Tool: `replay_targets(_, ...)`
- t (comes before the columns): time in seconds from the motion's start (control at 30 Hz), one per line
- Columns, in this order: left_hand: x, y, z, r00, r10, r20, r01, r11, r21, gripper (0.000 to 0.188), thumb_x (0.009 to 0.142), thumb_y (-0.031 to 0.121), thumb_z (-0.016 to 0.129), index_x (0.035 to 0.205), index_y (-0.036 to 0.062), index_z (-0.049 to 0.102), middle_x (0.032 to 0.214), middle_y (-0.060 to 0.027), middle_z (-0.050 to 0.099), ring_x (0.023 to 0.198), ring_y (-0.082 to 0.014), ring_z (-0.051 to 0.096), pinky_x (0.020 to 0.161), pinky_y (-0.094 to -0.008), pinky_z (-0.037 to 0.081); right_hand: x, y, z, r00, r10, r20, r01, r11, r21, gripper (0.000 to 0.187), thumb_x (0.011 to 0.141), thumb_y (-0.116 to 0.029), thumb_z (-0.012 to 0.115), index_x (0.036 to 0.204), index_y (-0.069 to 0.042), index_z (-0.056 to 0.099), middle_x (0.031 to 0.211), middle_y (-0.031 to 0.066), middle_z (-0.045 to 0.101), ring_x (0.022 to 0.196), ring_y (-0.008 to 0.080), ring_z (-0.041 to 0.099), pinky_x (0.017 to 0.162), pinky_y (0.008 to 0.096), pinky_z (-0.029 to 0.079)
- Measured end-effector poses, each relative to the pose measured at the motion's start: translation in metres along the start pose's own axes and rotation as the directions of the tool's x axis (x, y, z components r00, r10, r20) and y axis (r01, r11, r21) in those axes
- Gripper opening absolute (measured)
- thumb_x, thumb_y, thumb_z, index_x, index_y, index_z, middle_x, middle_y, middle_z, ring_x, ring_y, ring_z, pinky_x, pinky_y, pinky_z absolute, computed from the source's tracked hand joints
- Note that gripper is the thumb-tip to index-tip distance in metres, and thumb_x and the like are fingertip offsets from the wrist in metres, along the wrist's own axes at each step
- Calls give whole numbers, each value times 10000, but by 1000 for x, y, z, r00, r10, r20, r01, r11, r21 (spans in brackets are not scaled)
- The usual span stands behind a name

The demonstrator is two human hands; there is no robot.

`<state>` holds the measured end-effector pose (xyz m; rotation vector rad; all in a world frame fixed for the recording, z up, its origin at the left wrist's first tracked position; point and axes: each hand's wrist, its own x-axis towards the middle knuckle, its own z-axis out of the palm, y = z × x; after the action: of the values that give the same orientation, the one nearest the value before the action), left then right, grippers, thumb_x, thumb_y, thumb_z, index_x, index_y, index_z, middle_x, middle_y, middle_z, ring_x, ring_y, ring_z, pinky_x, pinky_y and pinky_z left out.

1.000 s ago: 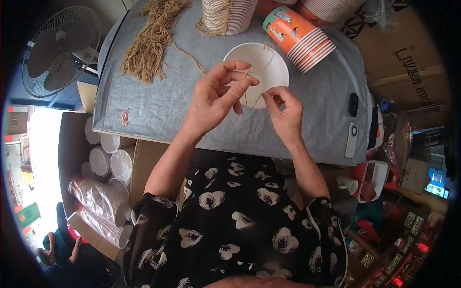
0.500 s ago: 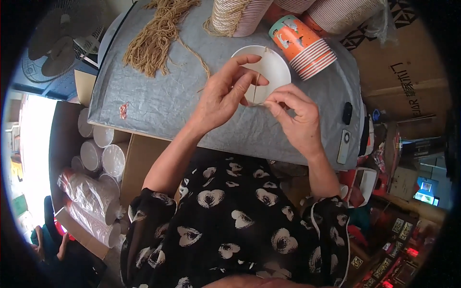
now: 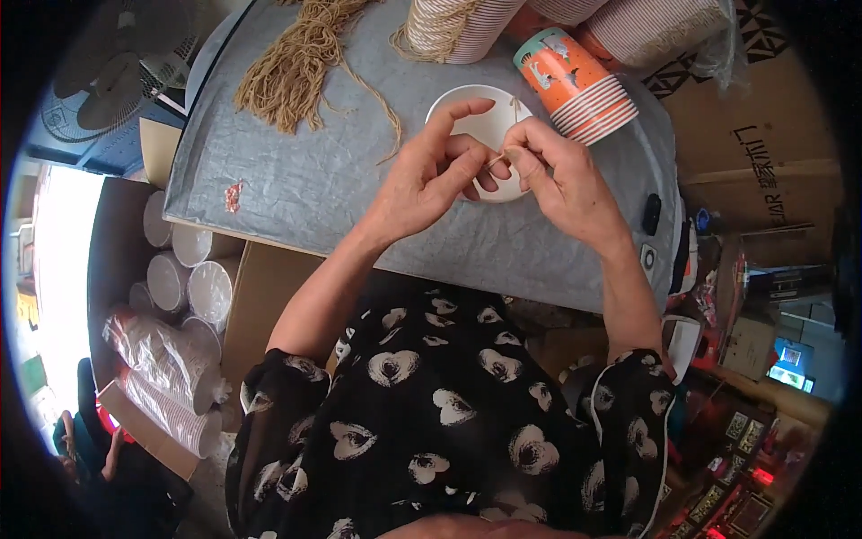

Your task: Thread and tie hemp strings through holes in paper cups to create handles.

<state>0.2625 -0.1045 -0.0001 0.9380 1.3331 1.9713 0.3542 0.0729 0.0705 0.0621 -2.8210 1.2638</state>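
Note:
A thin piece of brown twine (image 3: 496, 161) runs between my hands, above a white paper tub (image 3: 462, 101) on the grey-covered table. My left hand (image 3: 431, 180) has its index finger raised and curved, while the thumb and other fingers close on the twine. With thumb and index finger pinched, my right hand (image 3: 570, 184) grips the twine from the other side. A short bit of twine also shows at the tub's right rim. My hands hide part of the tub. Behind it to the right lies a nested stack of orange paper cups (image 3: 575, 81).
A bundle of loose twine (image 3: 292, 76) lies at the back left. Striped cup stacks (image 3: 462, 27) line the far side. Small black (image 3: 652, 214) and silver (image 3: 647, 259) devices lie near the right edge. A cardboard box (image 3: 256, 301) with wrapped cups stands left, near a fan (image 3: 117, 81).
My right hand has moved up and left, closer to my left hand, shortening the stretch of twine between them. My left hand has shifted slightly right.

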Motion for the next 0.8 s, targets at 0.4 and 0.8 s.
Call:
replay_targets(0.4, 5, -17, -19, 953, -261, 152, 263, 965, 6, 275, 1041, 256, 564, 1114, 12, 665, 903, -11, 672, 811, -76, 590, 757, -242, 500, -2, 20, -8, 995, -66, -80, 73, 992, 98, 108, 968, -88, 614, 940, 4, 564, 780, 53, 600, 726, 119, 578, 664, 298, 487)
replay_targets(0.8, 24, -17, -19, 919, -346, 191, 359, 932, -41, 223, 995, 240, 649, 1062, 33, 698, 898, 10, 676, 817, -63, 583, 772, -232, 485, -5, 41, -14, 992, -101, -70, 108, 988, 109, 117, 986, -112, 599, 963, -3, 562, 770, 53, 569, 720, 132, 555, 662, 304, 471)
